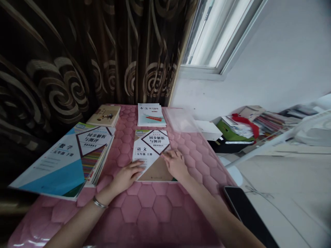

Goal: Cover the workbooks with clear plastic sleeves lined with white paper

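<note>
My left hand (pixel 127 176) lies flat, its fingers on the lower left edge of a Chinese-language workbook (pixel 151 151). My right hand (pixel 176 164) rests on the same workbook's lower right part, with its fingertips pointing left across the cover. Neither hand grips the book. The workbook lies on a pink quilted mat (pixel 146 210) with a white, brown and black cover. A larger maths workbook (pixel 60 165) lies just left of my left hand, and a silver bangle (pixel 100 203) circles my left wrist.
A calligraphy book (pixel 151 115) and a small book (pixel 104 115) lie at the mat's far edge, beside a clear plastic sleeve (pixel 181 120). A black phone (pixel 245 213) lies past the right edge. A dark patterned curtain (pixel 51 69) hangs left; cluttered papers (pixel 258 125) sit right.
</note>
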